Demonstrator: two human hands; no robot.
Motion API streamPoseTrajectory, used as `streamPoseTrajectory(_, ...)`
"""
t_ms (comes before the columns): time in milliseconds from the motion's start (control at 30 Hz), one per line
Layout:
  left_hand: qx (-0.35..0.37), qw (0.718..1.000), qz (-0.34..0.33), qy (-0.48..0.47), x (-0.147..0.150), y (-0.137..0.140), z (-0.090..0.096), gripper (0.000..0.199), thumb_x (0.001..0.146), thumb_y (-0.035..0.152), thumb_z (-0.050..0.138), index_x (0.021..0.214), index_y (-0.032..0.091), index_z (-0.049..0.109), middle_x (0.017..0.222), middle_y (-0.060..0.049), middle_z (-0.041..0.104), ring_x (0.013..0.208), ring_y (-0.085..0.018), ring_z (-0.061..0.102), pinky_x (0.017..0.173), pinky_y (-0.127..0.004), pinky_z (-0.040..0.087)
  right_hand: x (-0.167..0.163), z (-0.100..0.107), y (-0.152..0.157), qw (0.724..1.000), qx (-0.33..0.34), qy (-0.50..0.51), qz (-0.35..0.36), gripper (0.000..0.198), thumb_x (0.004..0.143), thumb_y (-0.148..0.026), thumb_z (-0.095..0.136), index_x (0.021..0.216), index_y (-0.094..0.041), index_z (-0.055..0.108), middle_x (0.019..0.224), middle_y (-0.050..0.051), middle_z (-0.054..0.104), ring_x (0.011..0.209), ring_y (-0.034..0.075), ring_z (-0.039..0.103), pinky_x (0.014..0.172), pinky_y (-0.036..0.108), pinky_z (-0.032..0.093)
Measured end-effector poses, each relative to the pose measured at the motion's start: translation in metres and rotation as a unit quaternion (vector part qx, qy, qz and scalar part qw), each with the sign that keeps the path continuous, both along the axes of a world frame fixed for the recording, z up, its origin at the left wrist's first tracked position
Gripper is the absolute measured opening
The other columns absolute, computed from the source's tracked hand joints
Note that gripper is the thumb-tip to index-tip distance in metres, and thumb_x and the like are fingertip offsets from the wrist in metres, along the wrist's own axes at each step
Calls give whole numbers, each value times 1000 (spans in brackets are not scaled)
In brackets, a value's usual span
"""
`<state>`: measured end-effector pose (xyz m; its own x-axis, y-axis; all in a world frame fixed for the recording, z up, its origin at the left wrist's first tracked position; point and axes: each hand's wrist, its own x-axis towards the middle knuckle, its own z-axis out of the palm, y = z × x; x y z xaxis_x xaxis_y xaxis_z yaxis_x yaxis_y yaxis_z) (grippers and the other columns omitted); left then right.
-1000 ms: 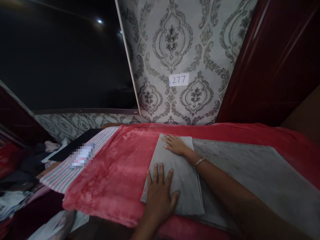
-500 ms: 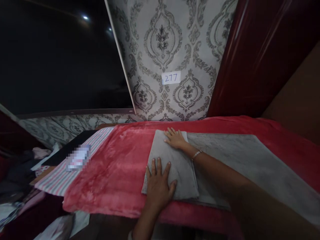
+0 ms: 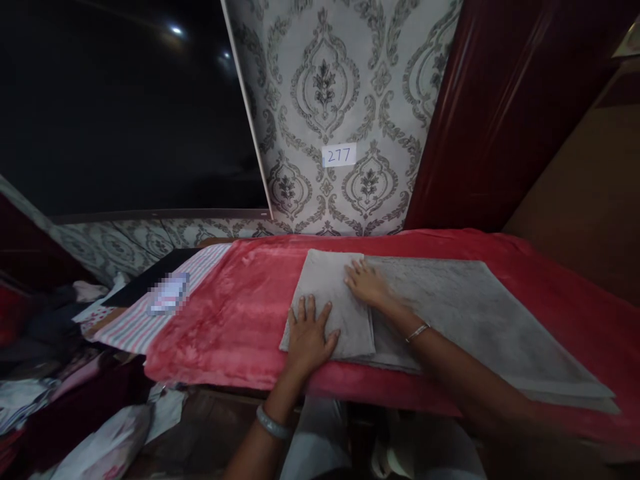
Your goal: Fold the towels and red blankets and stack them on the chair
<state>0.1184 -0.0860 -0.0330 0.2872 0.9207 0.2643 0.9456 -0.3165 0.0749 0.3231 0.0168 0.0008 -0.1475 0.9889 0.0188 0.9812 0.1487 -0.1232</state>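
Note:
A grey plush cloth (image 3: 450,313), long and layered, lies on a red fleece blanket (image 3: 225,313). Its left end is folded over into a thicker flap (image 3: 345,333). My left hand (image 3: 310,337) rests flat near the front left corner of that flap, fingers spread, palm down. Slightly blurred, my right hand (image 3: 369,283) is at the flap's back right edge, its fingers stretched out over the cloth. Neither hand grips anything.
A striped cloth (image 3: 135,323) with a blurred-out item on it lies at the blanket's left. A large dark screen (image 3: 130,113) stands behind. Clothes (image 3: 100,440) are heaped at lower left. A paper marked 277 (image 3: 339,155) is on the patterned wall.
My right hand has slid rightward across the flap to its right edge. My left hand stays on the front left part. The camera view has shifted, showing my legs below.

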Motion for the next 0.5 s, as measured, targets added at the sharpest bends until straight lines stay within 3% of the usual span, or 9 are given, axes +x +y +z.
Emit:
streamPoseTrajectory(133,-16,1000,1,0,2,0,4,66,94,56,54,155,32,42,168,-15,26,155,-41,18,120,-66,20,-20,-17,-33,997,15,38,68,65,103,-49,29,162,-24,26,169,9,17,156,32,11,122,60,16)
streamPoseTrajectory(333,-61,997,3,37,1,-1,20,65,96,55,49,156,31,40,168,-14,24,155,-41,15,119,-65,21,-21,-23,-54,997,7,69,32,68,102,-50,33,162,-19,25,169,12,13,156,30,9,123,56,13)
streamPoseTrajectory(400,-85,995,4,57,3,1,33,65,96,54,49,155,29,42,166,-16,29,153,-42,23,118,-64,25,-18,-21,-61,996,2,77,42,70,101,-51,36,162,-17,26,169,13,12,156,29,8,123,54,12)
streamPoseTrajectory(500,-87,994,5,71,14,12,53,53,99,46,44,146,23,54,151,-17,51,140,-37,45,114,-57,34,-10,-21,-80,995,-6,90,54,73,100,-51,38,162,-15,25,169,13,11,157,27,7,124,52,10)
